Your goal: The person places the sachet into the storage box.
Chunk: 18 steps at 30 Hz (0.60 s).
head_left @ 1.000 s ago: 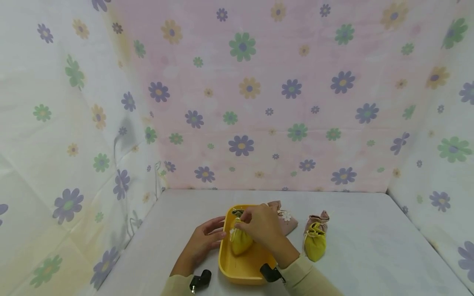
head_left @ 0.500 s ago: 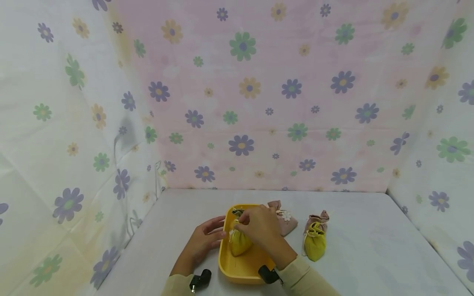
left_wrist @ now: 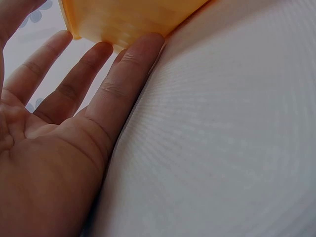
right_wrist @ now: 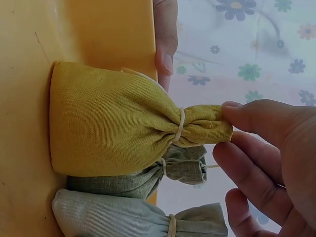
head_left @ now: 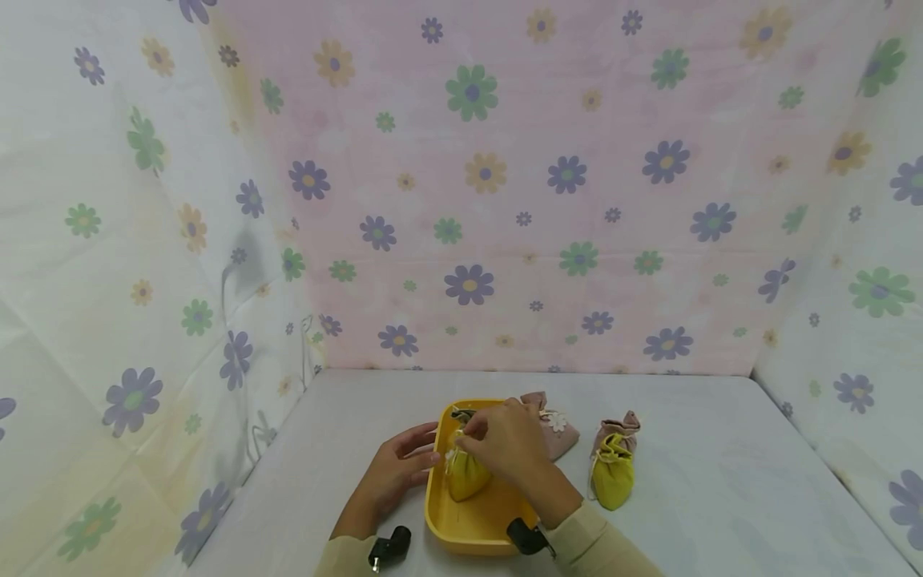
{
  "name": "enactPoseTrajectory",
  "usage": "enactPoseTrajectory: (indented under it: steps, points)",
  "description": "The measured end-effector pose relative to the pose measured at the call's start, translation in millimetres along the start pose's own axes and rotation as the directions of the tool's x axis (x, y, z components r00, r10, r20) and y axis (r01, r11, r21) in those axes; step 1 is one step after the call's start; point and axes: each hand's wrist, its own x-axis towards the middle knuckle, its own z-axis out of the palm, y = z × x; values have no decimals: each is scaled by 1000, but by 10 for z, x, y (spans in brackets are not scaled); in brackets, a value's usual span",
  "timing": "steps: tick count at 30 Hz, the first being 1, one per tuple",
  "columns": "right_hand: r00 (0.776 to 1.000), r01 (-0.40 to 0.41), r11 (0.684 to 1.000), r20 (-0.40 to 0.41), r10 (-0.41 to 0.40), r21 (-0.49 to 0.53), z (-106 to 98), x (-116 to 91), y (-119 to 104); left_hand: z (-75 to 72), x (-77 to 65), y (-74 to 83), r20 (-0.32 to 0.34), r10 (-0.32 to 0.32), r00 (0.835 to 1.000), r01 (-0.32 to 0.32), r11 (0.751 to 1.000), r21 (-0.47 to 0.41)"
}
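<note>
A yellow drawstring pouch [head_left: 467,478] stands in the yellow tray [head_left: 472,535], its base on the tray floor. At its gathered top, the thumb and fingers of my right hand [head_left: 513,445] pinch the cloth above the cord [right_wrist: 180,124]. My left hand [head_left: 392,467] touches the tray's left outer side with its fingertips [left_wrist: 148,42], fingers extended. Beside the yellow pouch, the right wrist view shows a dark green pouch [right_wrist: 190,164] and a pale grey one [right_wrist: 116,212]. In the head view my right hand hides part of the tray.
A pink pouch with a white flower [head_left: 561,437] lies right of the tray's far end. Further right, another yellow pouch [head_left: 613,478] stands in front of a dusty pink pouch [head_left: 629,425]. Flower-printed cloth [head_left: 469,200] surrounds the white table [head_left: 721,481].
</note>
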Motion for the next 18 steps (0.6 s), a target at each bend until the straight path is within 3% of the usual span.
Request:
enactPoseTrajectory:
  steps: [18]
  points:
    - [995, 22, 999, -103, -17, 49, -162, -142, 201, 35, -5, 15, -24, -9, 1000, 10, 1000, 14]
